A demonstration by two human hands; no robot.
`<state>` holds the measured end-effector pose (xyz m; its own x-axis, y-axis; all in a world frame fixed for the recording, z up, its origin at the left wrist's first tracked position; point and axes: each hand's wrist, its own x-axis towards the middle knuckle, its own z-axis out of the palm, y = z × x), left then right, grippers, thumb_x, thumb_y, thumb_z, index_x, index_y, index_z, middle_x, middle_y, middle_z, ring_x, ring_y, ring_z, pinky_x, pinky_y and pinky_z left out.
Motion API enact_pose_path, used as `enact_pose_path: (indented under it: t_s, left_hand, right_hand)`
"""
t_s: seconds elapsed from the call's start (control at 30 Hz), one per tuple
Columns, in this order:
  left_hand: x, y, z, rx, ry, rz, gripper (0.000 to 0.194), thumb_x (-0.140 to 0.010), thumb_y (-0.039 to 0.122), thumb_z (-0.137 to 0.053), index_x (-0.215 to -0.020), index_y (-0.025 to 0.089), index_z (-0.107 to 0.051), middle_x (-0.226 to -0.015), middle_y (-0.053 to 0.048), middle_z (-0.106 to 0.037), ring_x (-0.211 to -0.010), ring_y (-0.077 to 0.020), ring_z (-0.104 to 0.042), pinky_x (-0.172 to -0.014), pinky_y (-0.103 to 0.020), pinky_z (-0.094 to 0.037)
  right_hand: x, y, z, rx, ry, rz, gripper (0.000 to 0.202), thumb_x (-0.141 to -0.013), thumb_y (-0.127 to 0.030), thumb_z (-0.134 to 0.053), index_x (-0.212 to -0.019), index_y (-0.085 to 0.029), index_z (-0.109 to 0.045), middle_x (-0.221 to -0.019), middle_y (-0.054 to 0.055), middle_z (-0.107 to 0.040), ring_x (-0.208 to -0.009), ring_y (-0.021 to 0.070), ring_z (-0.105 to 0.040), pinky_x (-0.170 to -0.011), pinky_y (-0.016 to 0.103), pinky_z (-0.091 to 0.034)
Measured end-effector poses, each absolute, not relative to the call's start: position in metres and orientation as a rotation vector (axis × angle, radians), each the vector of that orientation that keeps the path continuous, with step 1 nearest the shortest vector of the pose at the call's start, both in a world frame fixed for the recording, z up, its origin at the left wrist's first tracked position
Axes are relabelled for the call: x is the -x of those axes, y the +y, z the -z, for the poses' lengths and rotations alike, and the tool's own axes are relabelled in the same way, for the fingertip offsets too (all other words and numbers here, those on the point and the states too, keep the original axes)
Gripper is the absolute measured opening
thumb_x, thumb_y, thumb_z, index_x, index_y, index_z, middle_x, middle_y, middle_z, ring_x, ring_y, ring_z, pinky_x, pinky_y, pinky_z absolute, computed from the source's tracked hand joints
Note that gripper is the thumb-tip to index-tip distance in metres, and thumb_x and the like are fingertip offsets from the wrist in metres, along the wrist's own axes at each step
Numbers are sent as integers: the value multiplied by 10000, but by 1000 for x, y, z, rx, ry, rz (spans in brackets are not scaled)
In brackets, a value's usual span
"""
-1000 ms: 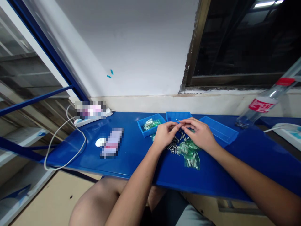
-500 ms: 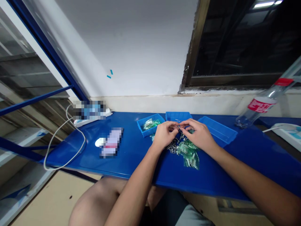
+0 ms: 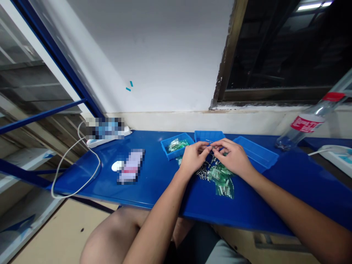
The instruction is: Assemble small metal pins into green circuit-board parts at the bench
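Note:
My left hand [image 3: 194,157] and my right hand [image 3: 232,156] meet fingertip to fingertip above the blue table. Both are closed in a pinch, and whatever sits between the fingers is too small to make out. Under them lies a loose pile of small metal screw-like parts [image 3: 202,172]. Beside it, below my right hand, are green-tinted clear plastic bags [image 3: 224,183] with small metal pieces inside. Just beyond my hands stands a blue bin [image 3: 209,135], partly covered by them. A second blue bin [image 3: 176,145] at the left holds more green bags.
A third blue bin [image 3: 257,154] is right of my hands. Farther right, a clear bottle [image 3: 305,123] with a red cap leans near the window. On the left are a blurred phone-like object [image 3: 132,165], a round white item [image 3: 117,166], and a power strip [image 3: 110,137] with a white cable [image 3: 56,176].
My fingertips have shifted slightly while staying together. The whole view has drifted a few pixels; the bins, bags and pile look unchanged.

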<state>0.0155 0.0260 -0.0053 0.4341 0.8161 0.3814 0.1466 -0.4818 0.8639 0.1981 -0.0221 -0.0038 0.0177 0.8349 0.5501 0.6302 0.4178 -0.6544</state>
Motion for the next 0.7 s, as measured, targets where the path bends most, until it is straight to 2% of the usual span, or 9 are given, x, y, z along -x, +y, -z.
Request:
enact_pose_path:
  t_s: [0.13,0.33,0.47,0.57,0.7]
  left_hand:
    - [-13,24,1,-2004,816,-993,257,-1006,401,-665,-1062,195,-809,-968,-46,-837,-885,-229,-797,-812,-329,-626]
    - [-15,29,9,-1937,843,-1059,168,-953,190,-710,-1094,173,-799,-1020,-64,-839,-941,-217,-808,-874,-343,-648]
    - [-16,30,11,-1952,847,-1105,134,-912,142,-747,-1026,175,-809,-982,-60,-838,-885,-204,-809,-873,-357,-667]
    - [-17,31,13,-1935,826,-1148,167,-888,88,-742,-1022,170,-802,-976,-64,-835,-884,-197,-808,-889,-360,-670]
    - [-19,36,17,-1808,727,-1202,262,-878,48,-719,-1116,150,-758,-1038,-92,-826,-938,-194,-806,-939,-376,-666]
  right_hand:
    - [-200,-22,5,1287,-1664,-320,117,-910,-271,-671,-985,-234,-753,-1021,70,-748,-753,192,-705,-698,348,-606]
    - [-199,-22,7,1275,-1652,-347,135,-932,-295,-645,-987,-238,-754,-1044,59,-777,-822,214,-750,-765,374,-628]
    - [-198,-20,10,1346,-1541,-442,171,-906,-373,-710,-986,-226,-744,-977,60,-793,-783,223,-756,-736,381,-628]
    - [-200,-17,14,1301,-1500,-517,198,-878,-387,-743,-975,-214,-734,-978,82,-790,-845,241,-756,-760,391,-636]
    - [-202,-14,17,1234,-1473,-556,237,-860,-383,-767,-1008,-204,-718,-1003,102,-776,-919,256,-750,-781,398,-643]
